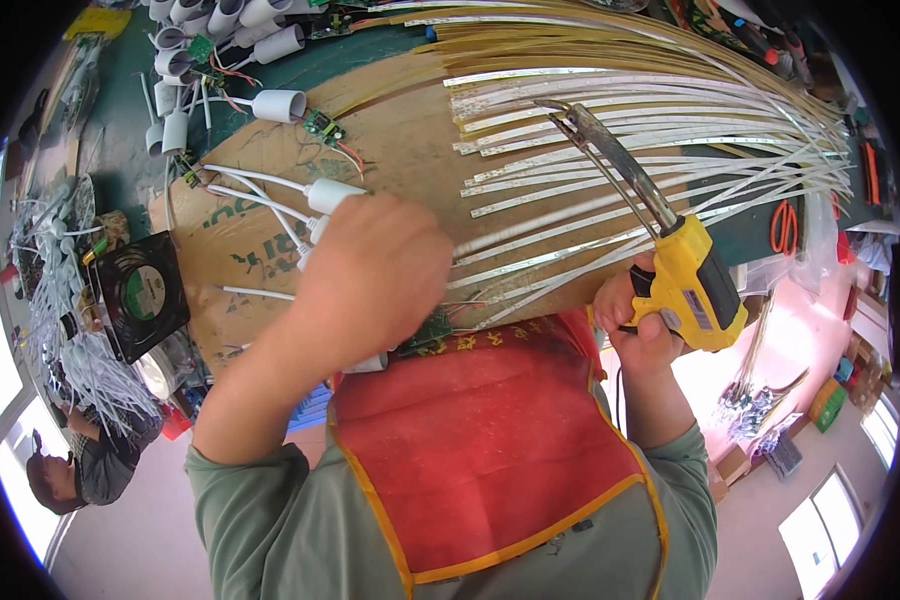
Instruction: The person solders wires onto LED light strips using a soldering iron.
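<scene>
1. One black square cooling fan (pixel 135 295) sits at the left edge of my feed, beside the cardboard (pixel 410 160).
2. Several white cylindrical plastic housings (pixel 332 195) lie on that cardboard, partly under the left hand, trailing white cables (pixel 255 177). I judge them light, stiff and rather slick; I'd take them around the barrel and spare the cable joints.
3. My view of the left hand (pixel 380 265) shows its back, with the fingers curled underneath; I cannot tell whether they are clamped on anything. It is well apart from the right.
4. Just below that hand, near the apron (pixel 490 430), a green circuit board (pixel 432 330) shows in part. It looks fragile: I'd pinch the edges, never the thin wires.
5. Many slim LED strips (pixel 520 176) fan out to the right. They should be light, springy and easy to crease, so I'd hold them flat near the ends.
6. The right hand (pixel 635 320) is wrapped around the grip of the yellow soldering gun (pixel 695 285), its metal tip above the strips. I expect moderate weight and possibly heat; only the plastic handle is safe.
</scene>
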Available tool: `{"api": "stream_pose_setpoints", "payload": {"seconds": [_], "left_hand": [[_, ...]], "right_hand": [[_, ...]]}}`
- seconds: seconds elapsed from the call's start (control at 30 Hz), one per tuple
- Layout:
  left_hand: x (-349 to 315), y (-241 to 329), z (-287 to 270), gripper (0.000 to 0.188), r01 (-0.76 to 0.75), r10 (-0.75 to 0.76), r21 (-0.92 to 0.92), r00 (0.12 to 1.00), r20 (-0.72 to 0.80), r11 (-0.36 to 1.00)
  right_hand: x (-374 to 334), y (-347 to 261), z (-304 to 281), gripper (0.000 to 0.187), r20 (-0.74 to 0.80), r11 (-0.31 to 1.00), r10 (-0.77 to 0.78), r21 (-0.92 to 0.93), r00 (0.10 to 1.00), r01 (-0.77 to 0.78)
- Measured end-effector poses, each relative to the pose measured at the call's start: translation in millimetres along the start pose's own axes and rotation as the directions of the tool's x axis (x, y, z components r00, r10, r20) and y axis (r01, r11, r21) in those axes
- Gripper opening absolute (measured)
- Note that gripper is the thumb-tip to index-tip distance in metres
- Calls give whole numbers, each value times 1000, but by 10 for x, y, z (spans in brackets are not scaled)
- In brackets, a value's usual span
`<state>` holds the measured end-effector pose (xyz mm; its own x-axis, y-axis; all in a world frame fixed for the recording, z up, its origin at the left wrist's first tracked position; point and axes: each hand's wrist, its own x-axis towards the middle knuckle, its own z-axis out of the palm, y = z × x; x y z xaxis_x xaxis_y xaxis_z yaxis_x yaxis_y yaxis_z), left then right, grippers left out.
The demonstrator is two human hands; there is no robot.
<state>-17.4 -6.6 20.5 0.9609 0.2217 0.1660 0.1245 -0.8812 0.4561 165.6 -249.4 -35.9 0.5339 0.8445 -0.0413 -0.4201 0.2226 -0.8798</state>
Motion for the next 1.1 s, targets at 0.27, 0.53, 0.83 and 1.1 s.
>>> {"api": "stream_pose_setpoints", "payload": {"seconds": [0.27,0.53,0.83,1.1], "left_hand": [[-82,26,30,20,-91,88,7,982,165,996],[-43,-146,-277,37,47,-49,101,999,19,994],[-69,-429,-397,23,116,-118,22,976,184,993],[-97,-345,-415,17,21,-21,3,997,80,1000]], "right_hand": [[-8,-3,-33,72,-14,1000,-1,6,1000,1],[12,14,-48,72,6,1000,-22,12,1000,22],[29,-6,-26,73,4,1000,-8,14,1000,8],[28,-12,-4,73,-6,1000,-4,20,1000,4]]}}
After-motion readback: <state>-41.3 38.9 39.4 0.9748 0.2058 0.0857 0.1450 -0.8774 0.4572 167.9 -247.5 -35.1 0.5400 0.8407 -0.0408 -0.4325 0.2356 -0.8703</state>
